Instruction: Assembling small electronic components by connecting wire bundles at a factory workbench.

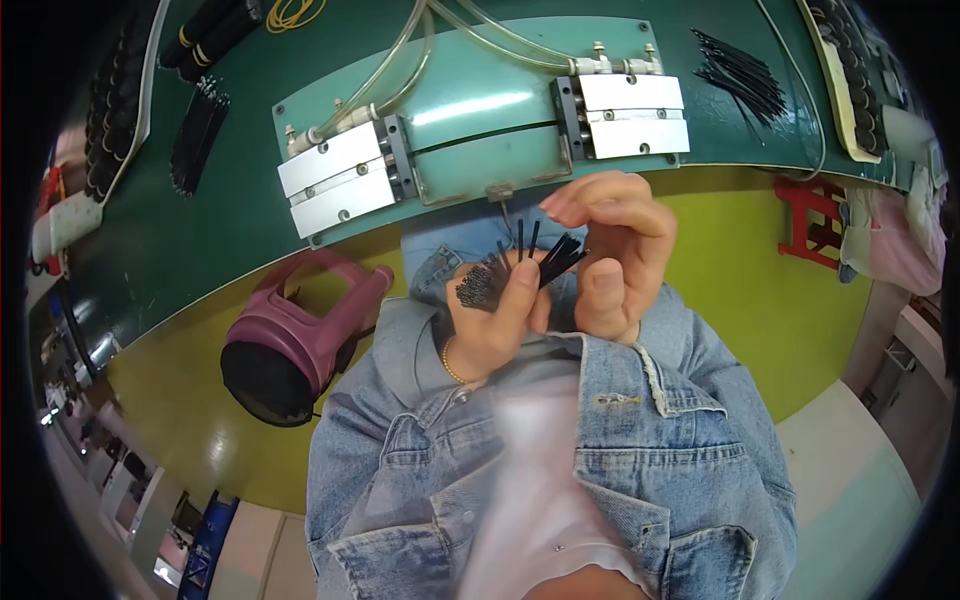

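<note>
In front of my chest, my left hand point(492, 325) is closed around a bundle of thin black rods point(562, 257). Their small pale-tipped ends cluster on the left side of the fist, and the other ends fan out to the right. A few rods stick up apart from the rest between thumb and fingers. My right hand point(632, 245) is held just right of the bundle, fingers curved and thumb apart, with nothing visible in it. Beyond both hands lies a green fixture plate point(470, 65) with a left metal clamp block point(342, 180) and a right one point(632, 115).
Loose black rods lie on the green table at left point(200, 140) and at right point(740, 78). Clear hoses point(395, 65) run to the clamp blocks. A purple chair point(310, 325) stands at my left, a red stool point(808, 215) farther right.
</note>
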Motion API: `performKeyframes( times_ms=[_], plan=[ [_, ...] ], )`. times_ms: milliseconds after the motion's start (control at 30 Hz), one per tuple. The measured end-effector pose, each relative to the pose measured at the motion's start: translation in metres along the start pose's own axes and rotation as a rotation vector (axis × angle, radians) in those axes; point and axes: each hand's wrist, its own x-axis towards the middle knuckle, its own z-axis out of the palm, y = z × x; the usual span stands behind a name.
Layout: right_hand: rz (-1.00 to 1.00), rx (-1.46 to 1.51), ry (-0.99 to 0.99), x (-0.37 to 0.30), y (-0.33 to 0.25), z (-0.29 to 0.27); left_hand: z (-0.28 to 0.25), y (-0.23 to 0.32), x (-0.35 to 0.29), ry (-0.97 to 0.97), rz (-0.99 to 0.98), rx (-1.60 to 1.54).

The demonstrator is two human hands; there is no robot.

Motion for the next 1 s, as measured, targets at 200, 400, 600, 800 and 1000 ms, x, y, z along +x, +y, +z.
performKeyframes(
  times_ms=[200, 400, 600, 800, 1000],
  plan=[
    [-0.003, 0.033, -0.01, 0.0012, -0.0018, 0.0009, 0.0018, -0.0022, -0.0021, -0.033, 0.018, 0.034],
    [0.0, 0.037, 0.002, 0.0008, -0.0051, -0.0002, 0.0035, -0.002, -0.0042, -0.046, 0.018, 0.051],
    [-0.014, 0.014, 0.017, 0.0013, -0.0071, -0.0005, 0.0034, -0.0053, -0.0046, -0.048, 0.041, 0.07],
    [-0.017, 0.023, 0.008, 0.0012, -0.0081, -0.0007, 0.0043, -0.0051, -0.0042, -0.05, 0.066, 0.092],
    [-0.015, 0.024, 0.022, 0.001, -0.0093, -0.0003, 0.0047, -0.005, -0.0045, -0.043, 0.07, 0.135]
  ],
)
